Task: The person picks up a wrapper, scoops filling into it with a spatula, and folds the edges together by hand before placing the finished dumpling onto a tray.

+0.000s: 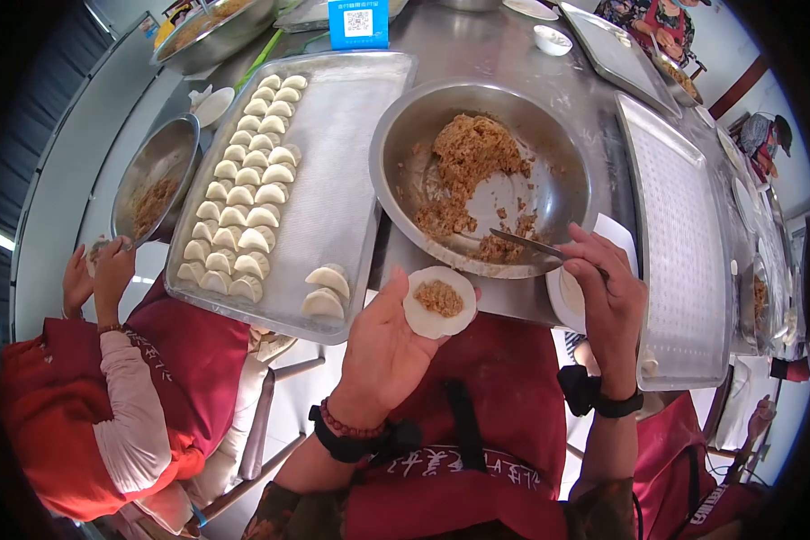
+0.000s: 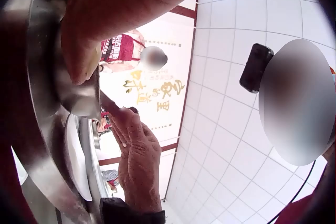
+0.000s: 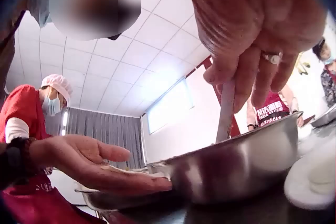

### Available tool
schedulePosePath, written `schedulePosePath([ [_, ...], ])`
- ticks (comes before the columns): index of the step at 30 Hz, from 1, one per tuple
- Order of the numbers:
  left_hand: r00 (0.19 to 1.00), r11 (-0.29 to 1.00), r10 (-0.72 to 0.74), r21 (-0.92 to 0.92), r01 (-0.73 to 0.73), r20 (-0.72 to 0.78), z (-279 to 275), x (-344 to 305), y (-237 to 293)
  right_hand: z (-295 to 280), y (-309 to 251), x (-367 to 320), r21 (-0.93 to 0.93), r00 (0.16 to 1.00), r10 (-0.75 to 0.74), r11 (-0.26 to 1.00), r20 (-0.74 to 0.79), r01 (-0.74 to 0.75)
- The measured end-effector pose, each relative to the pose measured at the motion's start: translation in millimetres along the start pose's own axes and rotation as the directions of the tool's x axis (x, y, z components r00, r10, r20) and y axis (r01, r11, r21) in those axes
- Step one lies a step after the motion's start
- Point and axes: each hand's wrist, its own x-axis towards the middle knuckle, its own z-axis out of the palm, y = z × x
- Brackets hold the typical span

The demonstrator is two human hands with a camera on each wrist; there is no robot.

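My left hand [image 1: 373, 346] is palm up, carrying a round dumpling wrapper [image 1: 430, 327] across its fingers. A small mound of minced filling [image 1: 438, 298] sits at the wrapper's middle. In the right wrist view the left hand's fingers [image 3: 134, 182] lie straight with the thumb raised. My right hand [image 1: 610, 288] grips a narrow metal spatula [image 1: 533, 244], its blade pointing left over the near side of a large steel bowl [image 1: 567, 184]. More filling [image 1: 477, 153] is heaped inside that bowl, with smears and crumbs near the blade tip.
Left of the bowl, a metal tray [image 1: 346, 144] holds rows of folded dumplings [image 1: 259, 171]. A perforated tray [image 1: 684, 225] lies to the right. White wrappers [image 1: 567, 292] are partly hidden behind my right hand. At far left another person's hands [image 1: 108, 274] work beside a second bowl [image 1: 189, 148].
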Motion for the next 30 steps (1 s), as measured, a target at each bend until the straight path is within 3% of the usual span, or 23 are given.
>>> schedulePosePath([
  [9, 1.000, 1.000, -0.026, -0.008, 0.026, 0.015, 2.4, 8.0, -2.2, 4.5, 7.2, 20.2, -0.065, 0.986, -0.078, 0.994, 0.148, 0.088],
  [12, 0.999, 1.000, -0.023, -0.006, 0.024, 0.035, 2.6, 9.9, -2.6, -1.7, 7.1, 25.9, -0.003, 0.972, -0.099, 0.995, 0.213, 0.102],
  [18, 0.996, 0.998, -0.004, -0.055, 0.009, 0.088, 3.8, 11.1, -4.5, -6.4, 11.3, 18.6, 0.347, 0.967, 0.030, 0.930, 0.255, -0.120],
  [21, 0.996, 0.998, 0.005, -0.060, 0.001, 0.091, 7.6, 9.9, -3.9, -7.3, 9.2, 6.4, 0.470, 0.956, 0.167, 0.841, 0.242, -0.266],
  [24, 0.995, 0.998, -0.003, -0.069, 0.009, 0.096, 7.0, 9.7, -3.3, -6.2, 3.2, -8.4, 0.514, 0.953, 0.237, 0.803, 0.190, -0.302],
  [27, 0.994, 0.998, 0.006, -0.068, 0.001, 0.113, 7.7, 7.2, -2.7, -4.1, -5.6, -22.0, 0.513, 0.960, 0.233, 0.812, 0.154, -0.280],
  [30, 0.989, 0.996, 0.023, -0.087, -0.010, 0.147, 8.2, 4.1, -2.4, -3.6, -11.9, -37.6, 0.320, 0.991, 0.045, 0.944, 0.126, -0.083],
])
